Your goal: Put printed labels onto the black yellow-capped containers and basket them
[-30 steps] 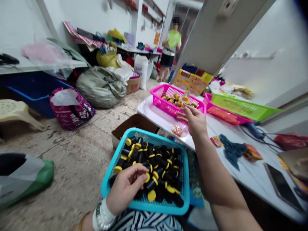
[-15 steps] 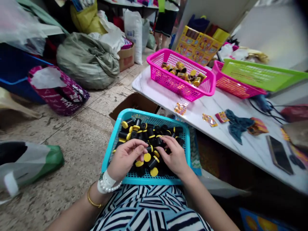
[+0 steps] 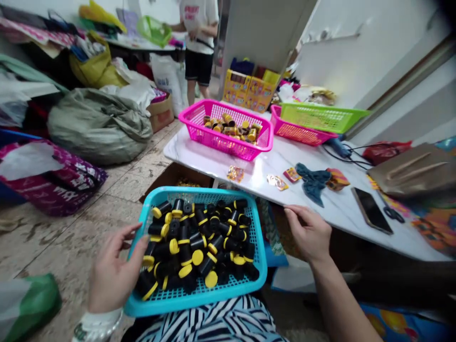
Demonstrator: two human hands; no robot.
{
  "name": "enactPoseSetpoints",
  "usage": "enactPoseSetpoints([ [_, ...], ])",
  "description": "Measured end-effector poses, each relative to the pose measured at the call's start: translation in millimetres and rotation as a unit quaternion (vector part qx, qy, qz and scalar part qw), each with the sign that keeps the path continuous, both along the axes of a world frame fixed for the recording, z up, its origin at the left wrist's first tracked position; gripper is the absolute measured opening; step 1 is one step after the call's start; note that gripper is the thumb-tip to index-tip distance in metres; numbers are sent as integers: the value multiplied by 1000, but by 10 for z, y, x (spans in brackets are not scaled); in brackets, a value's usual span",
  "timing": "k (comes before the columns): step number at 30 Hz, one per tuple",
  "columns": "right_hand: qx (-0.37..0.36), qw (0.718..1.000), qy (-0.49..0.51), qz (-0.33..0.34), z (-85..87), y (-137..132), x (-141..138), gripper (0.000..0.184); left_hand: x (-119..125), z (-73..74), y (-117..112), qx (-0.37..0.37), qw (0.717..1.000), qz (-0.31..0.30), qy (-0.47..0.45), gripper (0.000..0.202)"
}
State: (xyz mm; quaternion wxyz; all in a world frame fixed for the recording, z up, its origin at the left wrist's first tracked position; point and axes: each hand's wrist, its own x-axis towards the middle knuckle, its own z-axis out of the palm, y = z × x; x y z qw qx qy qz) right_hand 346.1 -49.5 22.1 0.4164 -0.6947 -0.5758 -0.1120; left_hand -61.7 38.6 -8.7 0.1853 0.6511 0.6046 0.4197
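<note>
A turquoise basket [image 3: 261, 266] lies on my lap, full of several black cylinders with yellow caps [image 3: 194, 244]. My left hand [image 3: 112, 273] lies against its left rim, thumb over the edge and fingers outside, holding it. My right hand [image 3: 309, 232] is to the right of the basket at the front edge of the white table [image 3: 342, 213]. Its fingers are bent and close together, and what they hold, if anything, is hidden.
On the table stand a pink basket [image 3: 228, 145] of yellow pieces, another pink basket [image 3: 299, 133] with a green one [image 3: 320, 116] on it, small wrappers [image 3: 278, 181], a blue cloth [image 3: 313, 180] and a phone [image 3: 370, 209]. A cardboard box [image 3: 167, 175], bags [image 3: 98, 123] and a standing person [image 3: 197, 47] are on the floor side.
Both hands have left the pile of cylinders. The left went to the basket's left rim, the right to the table's edge. The camera has lifted and turned.
</note>
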Motion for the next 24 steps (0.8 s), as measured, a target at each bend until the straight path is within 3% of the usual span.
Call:
enactPoseSetpoints([
  [6,17,991,-48,123,122,842,-388,21,42,-5,112,-1,998,-63,11,32],
  [9,-6,990,-62,126,55,1266,-430,29,-16,-57,140,-21,998,-66,-10,29],
  [12,-50,984,-110,129,-51,1525,-351,34,-63,-91,123,-8,997,-71,-11,27],
  [15,-61,976,-157,141,-148,1560,-263,30,-46,-68,62,26,997,-67,-14,22],
  [20,-21,983,-127,130,-248,1313,-254,26,87,29,-64,100,994,-37,-25,12],
  [24,-21,983,-130,131,-309,1131,-250,38,182,77,-128,98,991,-67,-65,8],
])
